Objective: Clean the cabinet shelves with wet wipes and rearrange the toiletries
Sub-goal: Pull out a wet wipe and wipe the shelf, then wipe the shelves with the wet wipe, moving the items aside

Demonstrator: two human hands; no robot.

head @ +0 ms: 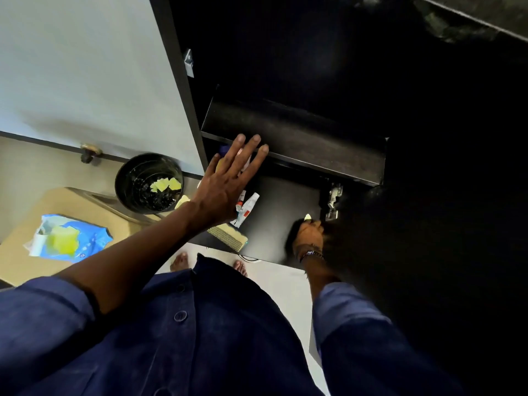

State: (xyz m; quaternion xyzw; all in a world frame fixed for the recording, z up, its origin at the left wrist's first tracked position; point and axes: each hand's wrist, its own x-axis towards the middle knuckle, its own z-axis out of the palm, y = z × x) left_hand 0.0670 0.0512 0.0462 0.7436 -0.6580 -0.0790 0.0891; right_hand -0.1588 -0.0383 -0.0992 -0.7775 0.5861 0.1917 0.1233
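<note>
Head view, looking down at a dark cabinet (pixel 183 90) with two black shelves, a pale wall (pixel 85 67) at 10 o'clock and a light floor (pixel 285 281) below. At 9 o'clock a black bin (pixel 123 178) holds yellow scraps. At 8 o'clock a blue pack of wet wipes (pixel 71 238) lies on a tan surface (pixel 25 261).

The cabinet's interior and right side are lost in shadow. The left hand (pixel 225 187), fingers straight and spread, holds nothing. It reaches to the upper shelf (pixel 300 138) edge and hides some toiletries. The right hand (pixel 307 235), at 4 o'clock on the lower shelf (pixel 280 201), curls around a wet wipe (pixel 308 217), of which only a pale scrap shows.

The tubes (pixel 250 202) lie on the lower shelf, their long axes running from 7 to 1 o'clock. The comb (pixel 227 238) runs from 10 to 4 o'clock.
</note>
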